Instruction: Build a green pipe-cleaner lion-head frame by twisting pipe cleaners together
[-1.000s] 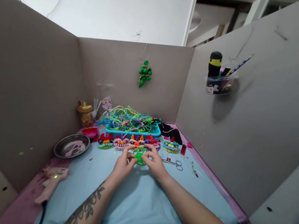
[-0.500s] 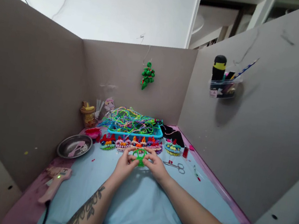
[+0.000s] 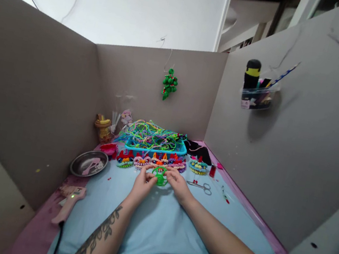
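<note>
Between my two hands is a bright green ring-shaped piece (image 3: 160,179), which looks bent from pipe cleaner, with a denser clump at its lower part. My left hand (image 3: 144,180) pinches its left side between thumb and fingers. On the other side my right hand (image 3: 178,185) grips the right edge with bent fingers. Just beyond my fingertips lies a row of colourful fuzzy faces (image 3: 159,161) in pink, orange, red and purple. Scissors (image 3: 201,187) rest to the right of my right hand, with small red beads near them.
A blue basket (image 3: 182,148) heaped with coloured strands (image 3: 151,135) stands at the back. At left are a metal bowl (image 3: 73,167) and a pink glue gun (image 3: 69,205) with a cord. A blue and yellow fuzzy piece (image 3: 198,165) lies at right. Grey panels enclose three sides.
My right thumb and fingers have shifted slightly outward on the green piece, showing more of its clump. The whole view has moved a little.
</note>
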`<state>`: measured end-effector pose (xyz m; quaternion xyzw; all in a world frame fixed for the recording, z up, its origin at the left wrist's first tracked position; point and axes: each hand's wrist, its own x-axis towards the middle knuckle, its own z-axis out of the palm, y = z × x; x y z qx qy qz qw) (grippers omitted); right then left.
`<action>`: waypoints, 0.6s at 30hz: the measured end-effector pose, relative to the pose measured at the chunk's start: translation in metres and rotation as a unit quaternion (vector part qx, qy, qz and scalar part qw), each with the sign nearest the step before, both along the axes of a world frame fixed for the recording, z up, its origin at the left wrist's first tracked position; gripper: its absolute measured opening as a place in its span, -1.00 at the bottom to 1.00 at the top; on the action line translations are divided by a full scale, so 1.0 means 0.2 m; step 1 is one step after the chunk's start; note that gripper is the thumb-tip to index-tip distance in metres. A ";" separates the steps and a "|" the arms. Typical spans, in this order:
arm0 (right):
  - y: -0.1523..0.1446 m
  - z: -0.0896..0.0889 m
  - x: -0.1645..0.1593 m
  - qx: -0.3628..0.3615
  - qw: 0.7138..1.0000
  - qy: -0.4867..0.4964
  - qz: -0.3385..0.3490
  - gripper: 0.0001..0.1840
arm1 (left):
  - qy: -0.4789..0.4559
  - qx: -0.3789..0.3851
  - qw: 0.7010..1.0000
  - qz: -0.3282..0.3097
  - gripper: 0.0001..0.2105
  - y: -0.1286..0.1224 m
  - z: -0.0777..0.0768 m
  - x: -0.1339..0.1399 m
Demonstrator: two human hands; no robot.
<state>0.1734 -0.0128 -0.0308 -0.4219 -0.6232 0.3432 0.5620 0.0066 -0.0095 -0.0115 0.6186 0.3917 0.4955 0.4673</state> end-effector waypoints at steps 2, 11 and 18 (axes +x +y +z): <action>0.02 -0.01 0.01 -0.007 1.000 0.023 -0.019 -0.60 | -0.005 -0.001 1.000 0.005 -0.61 0.00 0.00 0.00; 0.03 0.02 0.01 -0.102 0.991 0.082 -0.006 -0.61 | -0.021 -0.015 1.000 0.009 -0.60 0.03 -0.03 -0.01; 0.04 0.01 0.01 -0.110 0.991 0.081 -0.001 -0.60 | -0.031 -0.021 0.999 0.014 -0.60 0.04 -0.04 0.00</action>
